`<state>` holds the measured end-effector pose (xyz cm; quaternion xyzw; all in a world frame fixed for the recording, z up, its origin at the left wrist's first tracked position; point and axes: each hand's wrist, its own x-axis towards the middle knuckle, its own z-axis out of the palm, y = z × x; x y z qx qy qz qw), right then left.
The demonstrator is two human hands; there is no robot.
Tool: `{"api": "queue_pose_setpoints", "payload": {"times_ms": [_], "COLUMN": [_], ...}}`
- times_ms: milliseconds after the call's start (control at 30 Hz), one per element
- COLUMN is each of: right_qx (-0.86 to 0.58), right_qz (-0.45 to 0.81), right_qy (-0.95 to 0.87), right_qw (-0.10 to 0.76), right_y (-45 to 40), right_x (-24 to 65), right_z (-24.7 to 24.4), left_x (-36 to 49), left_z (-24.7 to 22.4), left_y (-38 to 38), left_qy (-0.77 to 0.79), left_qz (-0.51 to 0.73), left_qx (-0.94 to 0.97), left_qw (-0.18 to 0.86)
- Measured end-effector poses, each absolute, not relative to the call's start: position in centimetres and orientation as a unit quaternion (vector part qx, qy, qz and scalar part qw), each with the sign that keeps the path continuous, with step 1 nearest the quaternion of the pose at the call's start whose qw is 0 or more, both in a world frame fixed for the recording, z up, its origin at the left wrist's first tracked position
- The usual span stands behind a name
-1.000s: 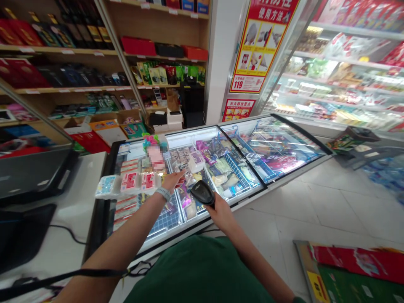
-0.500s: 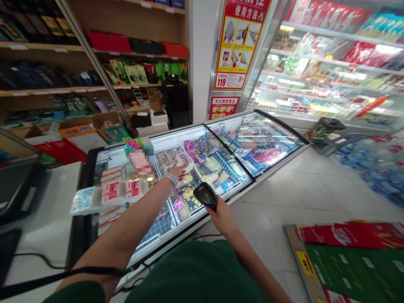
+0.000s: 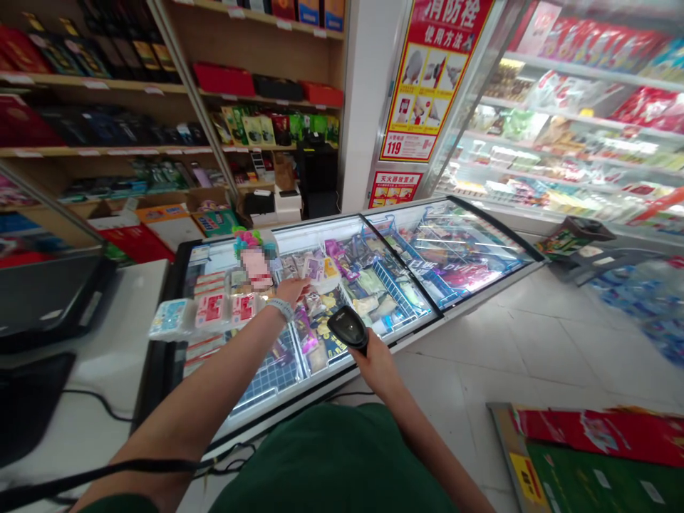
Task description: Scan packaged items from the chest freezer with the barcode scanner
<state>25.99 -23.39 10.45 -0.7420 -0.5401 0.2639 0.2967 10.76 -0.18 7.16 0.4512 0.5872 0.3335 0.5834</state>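
Grips a black scanner [image 3: 347, 328] in the right hand [image 3: 372, 360], with fingers wrapped round its handle. Reaches with the left hand [image 3: 291, 291] beside a pale pack [image 3: 315, 271] over the glass-topped freezer [image 3: 417, 338], at two o'clock from that hand, eleven from the scanner; cannot tell if held. Stretches the left forearm towards one o'clock, angles the right towards eleven

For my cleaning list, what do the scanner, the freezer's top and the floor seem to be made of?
Scanner: probably hard black plastic, smooth, with a soft highlight. Freezer top: clear glass or glass-like plastic, glossy, showing light streaks and packets beneath. Floor: pale tiles, perhaps ceramic, faintly shiny, with joint lines.
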Motion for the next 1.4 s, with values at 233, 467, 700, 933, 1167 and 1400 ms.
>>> {"api": "queue_pose_setpoints", "payload": {"times_ms": [233,467,700,933,1167,1400], "right_qx": [-0.703,-0.656,-0.637,-0.628,-0.633,-0.636], "right_qz": [0.273,0.280,0.281,0.297,0.303,0.296], "right_qy": [-0.584,-0.647,-0.674,-0.670,-0.664,-0.670], "right_qw": [0.300,0.269,0.247,0.261,0.258,0.241], "right_y": [-22.4,-21.2,-20.8,-20.7,-20.7,-20.5], "right_x": [24.8,22.8,22.1,22.0,22.5,22.4], "right_z": [10.9,11.4,11.5,11.3,10.9,10.8], "left_x": [3.2,-0.4,-1.5,-1.7,-4.3,-8.9], "left_z": [8.2,8.3,8.5,7.7,5.4,4.4], "left_y": [-4.6,-8.4,-10.0,-10.6,-9.9,-7.2], "left_qy": [0.575,0.585,0.598,0.604,0.636,0.665], "left_qz": [0.313,0.313,0.331,0.367,0.448,0.534], "left_qx": [0.599,0.637,0.624,0.556,0.372,0.202], "left_qw": [0.462,0.393,0.380,0.439,0.506,0.482]}}
